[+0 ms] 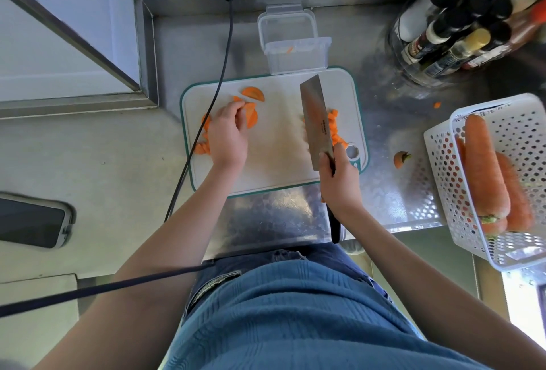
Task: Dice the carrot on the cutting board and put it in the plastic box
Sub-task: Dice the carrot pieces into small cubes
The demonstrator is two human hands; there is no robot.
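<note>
Orange carrot slices [252, 115] lay on the cutting board's [274, 145] left side, my left hand [227, 136] pinching one; my right hand [339, 183] gripped the cleaver [317, 121] beside diced pieces [335, 130]; the plastic box [295, 52] touched the board's far edge.

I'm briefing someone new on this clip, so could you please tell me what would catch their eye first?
The broad cleaver stands out, gripped in the right hand over the white cutting board. Orange comes next: carrot slices under the left hand, and diced carrot right of the blade. Whole carrots fill the white basket at far right.
</note>
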